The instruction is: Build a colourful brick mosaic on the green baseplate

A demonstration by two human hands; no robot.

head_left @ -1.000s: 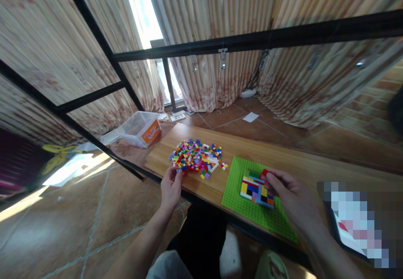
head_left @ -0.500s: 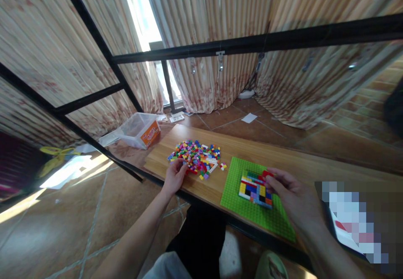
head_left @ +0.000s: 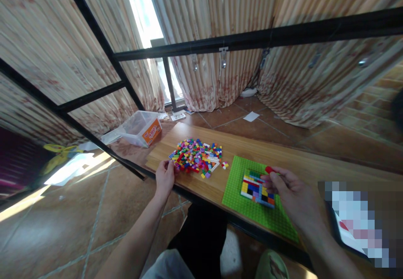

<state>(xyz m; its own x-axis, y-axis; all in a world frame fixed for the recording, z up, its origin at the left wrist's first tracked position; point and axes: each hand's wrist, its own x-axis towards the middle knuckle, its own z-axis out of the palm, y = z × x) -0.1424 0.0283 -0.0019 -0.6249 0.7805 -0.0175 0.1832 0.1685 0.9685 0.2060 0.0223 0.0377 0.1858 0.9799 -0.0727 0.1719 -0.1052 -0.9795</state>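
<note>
Between the thumb and fingers of my right hand (head_left: 288,188) is a small red brick (head_left: 269,169), held just above the built block. That block of many-coloured bricks (head_left: 253,188) sits on a green studded baseplate (head_left: 234,182), and my fingers cover its right part. My left hand (head_left: 165,178) rests at the near left edge of a heap of loose bricks (head_left: 198,155). Its fingers are closed together, and whatever may be in them is too small to tell.
The wooden bench (head_left: 195,186) carries everything. A device with a blurred screen (head_left: 352,228) lies at its right end. Beyond the left end, a clear plastic box (head_left: 135,130) with an orange label stands on the floor. Black metal bars (head_left: 195,51) run behind, before striped curtains.
My left hand has drawn back leftward to the edge of the heap. My right hand, still pinching the red brick, has lifted and tilted slightly off the block. The view has shifted a little.
</note>
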